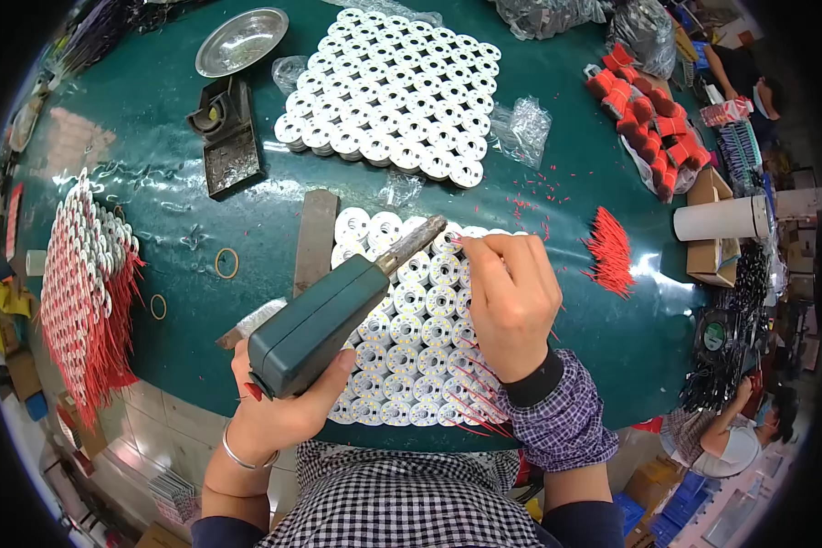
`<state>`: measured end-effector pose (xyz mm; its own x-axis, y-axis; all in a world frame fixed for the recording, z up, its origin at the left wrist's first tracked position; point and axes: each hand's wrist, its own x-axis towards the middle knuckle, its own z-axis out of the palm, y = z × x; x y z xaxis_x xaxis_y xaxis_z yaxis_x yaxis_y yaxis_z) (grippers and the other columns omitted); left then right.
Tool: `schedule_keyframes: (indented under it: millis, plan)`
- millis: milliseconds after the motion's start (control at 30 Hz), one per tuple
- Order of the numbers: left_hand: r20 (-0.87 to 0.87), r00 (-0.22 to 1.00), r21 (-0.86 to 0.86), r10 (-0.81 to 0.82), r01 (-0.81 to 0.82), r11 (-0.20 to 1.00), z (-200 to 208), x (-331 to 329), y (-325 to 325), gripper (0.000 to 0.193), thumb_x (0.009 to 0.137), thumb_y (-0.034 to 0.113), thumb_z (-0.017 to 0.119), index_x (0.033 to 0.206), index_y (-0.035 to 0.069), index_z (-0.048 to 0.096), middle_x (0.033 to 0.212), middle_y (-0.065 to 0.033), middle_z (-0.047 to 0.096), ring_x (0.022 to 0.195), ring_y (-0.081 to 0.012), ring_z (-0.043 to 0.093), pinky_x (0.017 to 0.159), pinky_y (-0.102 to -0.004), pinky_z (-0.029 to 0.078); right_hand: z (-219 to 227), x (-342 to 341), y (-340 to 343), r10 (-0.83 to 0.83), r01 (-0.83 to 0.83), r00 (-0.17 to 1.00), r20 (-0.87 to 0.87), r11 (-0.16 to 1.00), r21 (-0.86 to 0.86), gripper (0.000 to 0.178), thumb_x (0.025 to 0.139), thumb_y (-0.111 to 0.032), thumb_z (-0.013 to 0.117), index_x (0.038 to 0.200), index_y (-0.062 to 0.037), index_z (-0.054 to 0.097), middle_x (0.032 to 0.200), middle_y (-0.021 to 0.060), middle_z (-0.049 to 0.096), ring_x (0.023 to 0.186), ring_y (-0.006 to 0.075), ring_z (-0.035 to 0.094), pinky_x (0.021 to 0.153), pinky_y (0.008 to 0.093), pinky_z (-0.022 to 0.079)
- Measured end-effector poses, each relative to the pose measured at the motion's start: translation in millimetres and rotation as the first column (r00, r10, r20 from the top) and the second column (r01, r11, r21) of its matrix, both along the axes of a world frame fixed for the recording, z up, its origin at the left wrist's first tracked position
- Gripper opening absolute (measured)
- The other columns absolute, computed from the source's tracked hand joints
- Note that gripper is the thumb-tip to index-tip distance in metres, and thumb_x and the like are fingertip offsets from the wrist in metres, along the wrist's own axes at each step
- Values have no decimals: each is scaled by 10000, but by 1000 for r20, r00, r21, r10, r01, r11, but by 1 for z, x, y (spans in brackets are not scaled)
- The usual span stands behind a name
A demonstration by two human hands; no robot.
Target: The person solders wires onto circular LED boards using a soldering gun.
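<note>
My left hand (283, 416) is wrapped round a dark green soldering gun (320, 320). Its metal tip slants up to the right, over the far rows of a panel of round white LED boards (402, 359) with small yellow chips. Close to that tip, the fingers of my right hand (516, 306) are pinched together above a board; what they hold is too small to make out. Thin red wires (473, 388) stick out from the boards along the panel's right side, below my right wrist. A loose pile of short red wires (609, 251) lies farther right.
Another stack of white round boards (393, 96) lies at the back, near a metal bowl (242, 42) and a dark soldering stand (228, 137). Boards with red wires (82, 292) hang over the left edge. Red bundles (648, 119) lie back right. Two other people sit at the right.
</note>
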<state>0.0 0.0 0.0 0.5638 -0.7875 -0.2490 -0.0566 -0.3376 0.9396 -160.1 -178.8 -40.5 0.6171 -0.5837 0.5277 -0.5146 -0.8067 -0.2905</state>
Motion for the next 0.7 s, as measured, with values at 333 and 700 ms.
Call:
schedule_keyframes:
  millis: [333,700]
  plan:
    - [133,989,-170,-70,93,981,-9,5,-2,222,756,38,761,968,-2,708,814,-52,699,644,-109,630,619,-245,498,-4,-1,0,76,-76,997,-25,997,2,208,718,-9,666,926,-21,660,801,52,570,752,214,573,648,340,458]
    - [178,978,-143,-109,136,980,-7,5,-6,208,765,20,729,968,-8,690,770,-27,627,613,-87,542,574,-242,450,-3,0,2,69,-69,996,-48,998,12,159,743,-21,680,900,-20,657,791,51,547,743,210,564,639,339,461]
